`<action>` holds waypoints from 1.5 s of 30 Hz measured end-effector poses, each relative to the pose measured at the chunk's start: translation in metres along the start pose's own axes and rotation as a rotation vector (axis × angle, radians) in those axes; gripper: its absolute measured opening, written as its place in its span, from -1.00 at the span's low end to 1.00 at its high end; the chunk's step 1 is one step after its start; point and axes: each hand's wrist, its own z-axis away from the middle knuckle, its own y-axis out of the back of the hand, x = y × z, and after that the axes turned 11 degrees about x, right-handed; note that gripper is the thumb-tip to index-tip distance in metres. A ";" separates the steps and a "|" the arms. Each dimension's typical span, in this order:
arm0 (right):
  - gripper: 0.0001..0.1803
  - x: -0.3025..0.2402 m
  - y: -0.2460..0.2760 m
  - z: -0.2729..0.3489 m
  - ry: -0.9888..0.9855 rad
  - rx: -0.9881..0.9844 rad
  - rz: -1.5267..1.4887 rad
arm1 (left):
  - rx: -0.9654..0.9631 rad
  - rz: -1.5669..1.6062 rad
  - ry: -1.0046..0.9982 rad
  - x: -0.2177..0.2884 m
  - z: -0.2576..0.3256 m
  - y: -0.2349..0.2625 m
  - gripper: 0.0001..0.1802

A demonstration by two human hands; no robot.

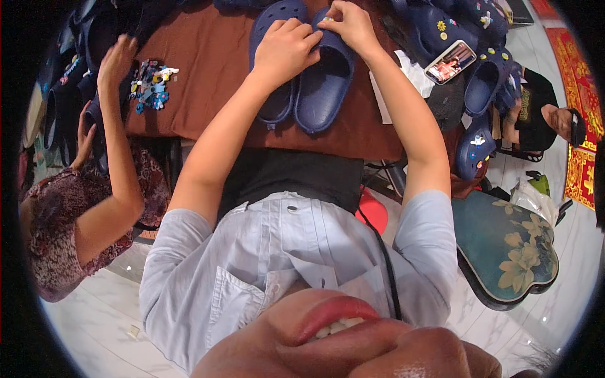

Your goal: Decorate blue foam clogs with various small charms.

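I judged a charm was being pressed in: my left hand [285, 45] lay curled on the right-hand navy clog [324, 79] at the table's [208, 57] far edge, while my right hand [348, 22] pinched its toe. Firm, steady thumb pressure seemed the need.

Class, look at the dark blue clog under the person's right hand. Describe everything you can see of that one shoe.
The right clog is dark navy and looks like soft moulded foam. It lies sole down on the brown table, toe away from the person, its open heel nearest them. The right hand pinches a small pale charm at its toe; the left hand rests across its upper edge. It lies side by side with the left clog.
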 end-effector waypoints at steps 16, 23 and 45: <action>-0.83 0.001 0.013 -0.015 -0.037 -0.162 0.037 | -0.008 -0.018 -0.004 -0.001 0.000 0.000 -0.56; -0.76 0.007 0.012 -0.046 -0.370 -0.445 -0.021 | -0.006 -0.014 -0.008 0.000 0.000 0.002 -0.56; -0.33 0.033 -0.022 -0.086 -0.454 -0.806 0.161 | -0.029 0.003 -0.007 0.000 0.000 0.000 -0.58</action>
